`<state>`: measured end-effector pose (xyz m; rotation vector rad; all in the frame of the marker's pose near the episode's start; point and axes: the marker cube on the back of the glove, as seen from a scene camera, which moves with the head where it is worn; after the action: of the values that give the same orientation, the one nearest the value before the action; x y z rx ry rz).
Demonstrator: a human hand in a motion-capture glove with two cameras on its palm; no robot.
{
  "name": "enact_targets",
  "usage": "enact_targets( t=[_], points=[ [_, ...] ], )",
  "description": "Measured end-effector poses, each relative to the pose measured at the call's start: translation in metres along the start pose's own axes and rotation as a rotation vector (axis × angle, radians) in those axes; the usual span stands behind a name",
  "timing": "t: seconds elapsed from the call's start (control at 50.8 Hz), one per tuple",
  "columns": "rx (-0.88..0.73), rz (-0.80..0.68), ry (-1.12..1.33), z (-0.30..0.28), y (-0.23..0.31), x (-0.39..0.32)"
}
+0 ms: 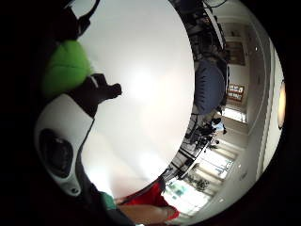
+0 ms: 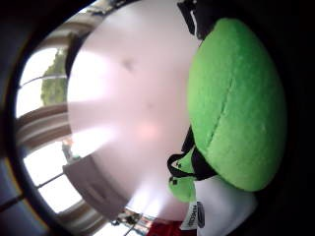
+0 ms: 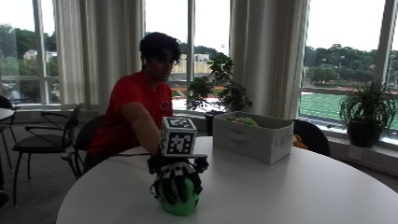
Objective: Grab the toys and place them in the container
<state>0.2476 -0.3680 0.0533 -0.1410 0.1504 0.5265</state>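
1. Gloved right hand (image 3: 177,179) curls fingers over green plush toy (image 3: 180,201), low centre of the outside view, on white table (image 3: 298,186).
2. Container (image 3: 252,136) sits well apart, centre-right; soft toy may slip during carry.

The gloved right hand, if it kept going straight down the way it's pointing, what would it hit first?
The green plush toy: the right hand is draped over it with fingers curled round it, and the white table is right beneath.
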Motion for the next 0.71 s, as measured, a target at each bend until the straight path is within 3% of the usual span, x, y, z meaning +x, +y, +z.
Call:
enact_targets(
  t=[0.236, 0.433, 0.709],
  points=[
    [0.135, -0.063, 0.051, -0.007, 0.012, -0.016],
    [0.158, -0.159, 0.040, -0.029, 0.046, -0.036],
    [0.302, -0.345, 0.028, -0.145, 0.133, -0.083]
  ],
)
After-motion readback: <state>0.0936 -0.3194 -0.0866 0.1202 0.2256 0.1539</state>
